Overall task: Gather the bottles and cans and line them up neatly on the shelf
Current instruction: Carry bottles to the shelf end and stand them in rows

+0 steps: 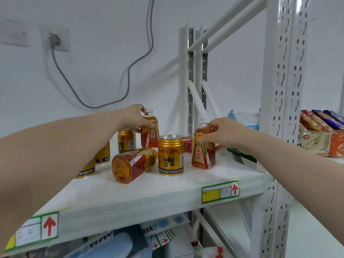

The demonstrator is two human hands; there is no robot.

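On the white shelf (167,190) stand gold Red Bull cans and amber drink bottles with red labels. My left hand (134,118) grips the upper part of an upright bottle at the back (149,135). My right hand (221,133) is closed around the shoulder of another upright bottle (202,155) further right. Between them stands a gold can (170,155). A third bottle (133,164) lies on its side in front, its base toward me. Another can (126,140) stands behind it, and two more cans (102,153) are partly hidden by my left forearm.
A white upright post (279,108) borders the shelf on the right, with snack boxes (322,135) beyond it. Red and green boxes (242,153) sit behind the right bottle. Below is a lower shelf with mask packages (130,239). A grey cable (130,71) hangs on the wall.
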